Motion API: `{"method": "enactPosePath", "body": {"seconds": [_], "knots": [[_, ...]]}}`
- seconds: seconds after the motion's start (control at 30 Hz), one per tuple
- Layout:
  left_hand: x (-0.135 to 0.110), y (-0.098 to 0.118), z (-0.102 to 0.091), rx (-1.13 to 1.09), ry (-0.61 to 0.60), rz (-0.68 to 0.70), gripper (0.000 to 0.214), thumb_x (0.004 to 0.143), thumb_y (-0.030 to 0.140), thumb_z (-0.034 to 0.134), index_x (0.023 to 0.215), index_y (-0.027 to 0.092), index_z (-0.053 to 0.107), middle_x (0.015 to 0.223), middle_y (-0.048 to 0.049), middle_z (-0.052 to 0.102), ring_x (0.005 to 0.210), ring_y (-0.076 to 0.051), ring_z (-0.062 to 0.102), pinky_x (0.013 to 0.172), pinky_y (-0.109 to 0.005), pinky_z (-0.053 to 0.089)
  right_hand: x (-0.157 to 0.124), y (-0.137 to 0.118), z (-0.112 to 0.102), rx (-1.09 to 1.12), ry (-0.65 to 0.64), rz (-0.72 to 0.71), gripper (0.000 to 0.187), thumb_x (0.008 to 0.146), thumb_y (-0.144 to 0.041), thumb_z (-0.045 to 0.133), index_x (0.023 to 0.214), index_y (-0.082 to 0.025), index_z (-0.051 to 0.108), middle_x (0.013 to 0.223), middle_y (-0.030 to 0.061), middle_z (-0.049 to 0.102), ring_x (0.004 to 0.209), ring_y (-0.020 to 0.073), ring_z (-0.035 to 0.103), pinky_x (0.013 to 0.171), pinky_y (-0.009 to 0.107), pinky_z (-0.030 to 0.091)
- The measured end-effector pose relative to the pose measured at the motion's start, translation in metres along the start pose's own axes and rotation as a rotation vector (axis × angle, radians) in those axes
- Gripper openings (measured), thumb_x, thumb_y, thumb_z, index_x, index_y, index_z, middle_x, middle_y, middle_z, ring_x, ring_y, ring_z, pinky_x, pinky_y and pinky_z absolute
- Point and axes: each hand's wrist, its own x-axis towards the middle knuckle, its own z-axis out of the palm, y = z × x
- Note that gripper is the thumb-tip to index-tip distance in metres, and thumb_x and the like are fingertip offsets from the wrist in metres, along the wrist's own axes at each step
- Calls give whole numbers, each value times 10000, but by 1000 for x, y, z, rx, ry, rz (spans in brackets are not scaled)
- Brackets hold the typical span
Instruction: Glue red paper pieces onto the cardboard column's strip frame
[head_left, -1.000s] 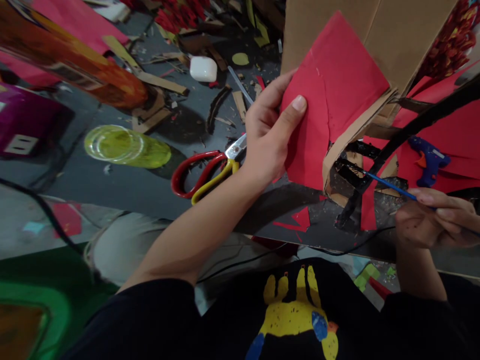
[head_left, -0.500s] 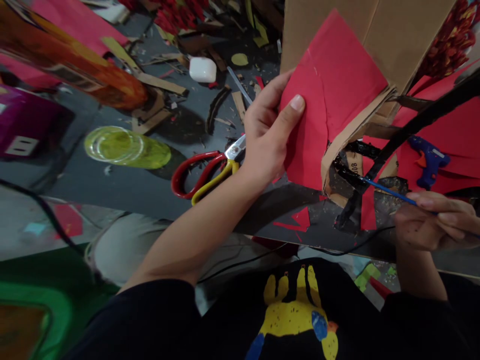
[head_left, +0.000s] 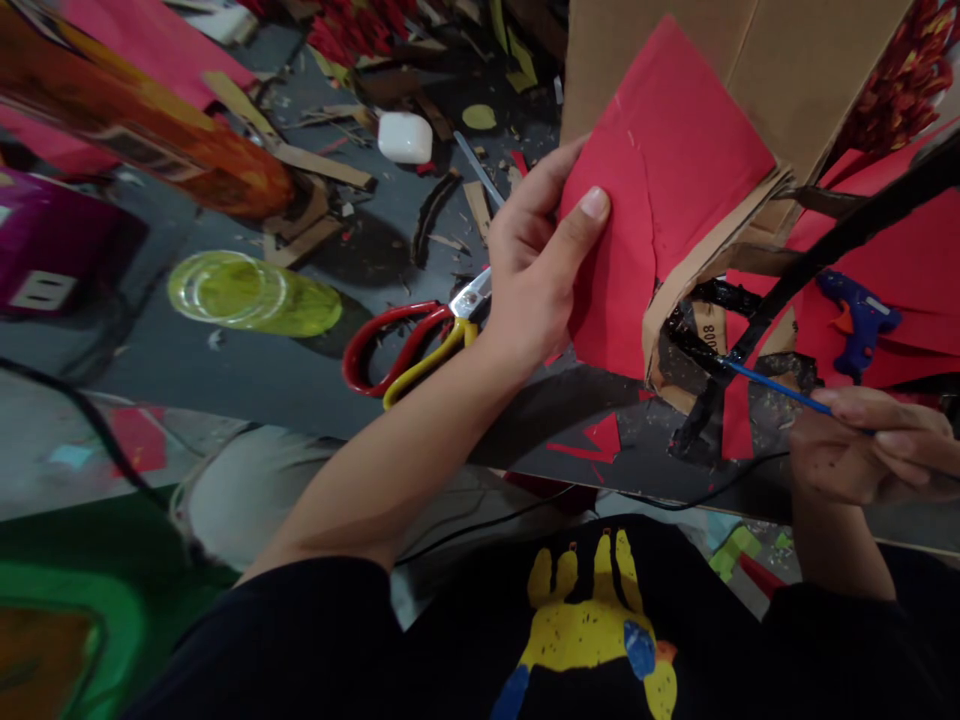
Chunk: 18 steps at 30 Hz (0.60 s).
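My left hand [head_left: 536, 265] grips the left edge of a red paper-covered panel [head_left: 667, 170], thumb on its face and fingers behind. A curved cardboard rim [head_left: 709, 245] runs along the panel's lower right side, with black-painted cardboard strips [head_left: 795, 270] joined to it. At the right, my right hand [head_left: 870, 440] is closed around a thin blue paintbrush [head_left: 784, 386]. The brush's tip touches the black strips near where they cross. Scissors [head_left: 416, 345] with red and yellow handles lie beside my left forearm, their blade tips hidden behind my hand.
A blue glue gun [head_left: 857, 322] lies on red paper at the right. Left of the scissors is a clear container of yellow-green liquid [head_left: 255, 294]. An orange bottle [head_left: 150, 120], a white case [head_left: 405, 138] and cardboard scraps [head_left: 322, 165] cover the back. A large cardboard sheet [head_left: 795, 80] stands behind the panel.
The brush tip has shifted slightly to the right along the black strip. My left hand and the red panel stay almost still.
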Motion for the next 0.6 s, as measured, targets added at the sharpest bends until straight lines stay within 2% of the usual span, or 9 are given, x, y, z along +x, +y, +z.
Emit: {"method": "enactPosePath", "body": {"seconds": [0.1,0.17,0.27,0.33,0.47,0.6], "knots": [[0,0,1,-16,-7,-3,420,789,458,677,1147,252,600,1121,2,648,1166,-228,576,1073,-490,418,1,-1,-2,17,-58,-29,124,887,-112,526,985,-185,545,962,-29,691,742,75,680,597,203,615],[0,-1,0,-27,-24,-13,449,788,473,674,1165,245,587,1153,-11,635,1191,-243,560,1080,-503,404,2,-4,-2,9,-62,-20,93,861,-85,553,829,-167,523,964,-25,696,783,80,685,653,218,624],[0,-3,-2,-8,-24,-31,466,781,489,677,1171,254,580,1213,-15,607,1224,-255,532,1098,-507,383,1,-7,-3,33,-33,74,282,876,-121,541,636,-167,400,922,-19,707,746,86,685,598,220,617],[0,-4,-3,9,-18,-32,479,771,503,681,1173,262,580,1240,-10,591,1230,-254,525,1109,-504,371,0,-7,-4,50,-40,95,333,880,-152,545,612,-173,349,892,-14,709,707,88,682,551,214,605],[-1,-4,-1,13,-19,-52,524,764,545,668,1188,253,571,1232,-15,585,1228,-257,518,1105,-509,365,-1,-3,-4,30,-44,23,375,860,-151,577,615,-186,296,883,-19,700,751,86,684,611,222,617],[-1,-3,-2,17,-18,-68,512,775,516,674,1193,242,564,1254,-27,578,1235,-262,518,1109,-511,363,1,-1,1,61,-3,53,365,906,-217,537,601,-169,342,852,-9,712,682,80,681,584,199,605]]}}
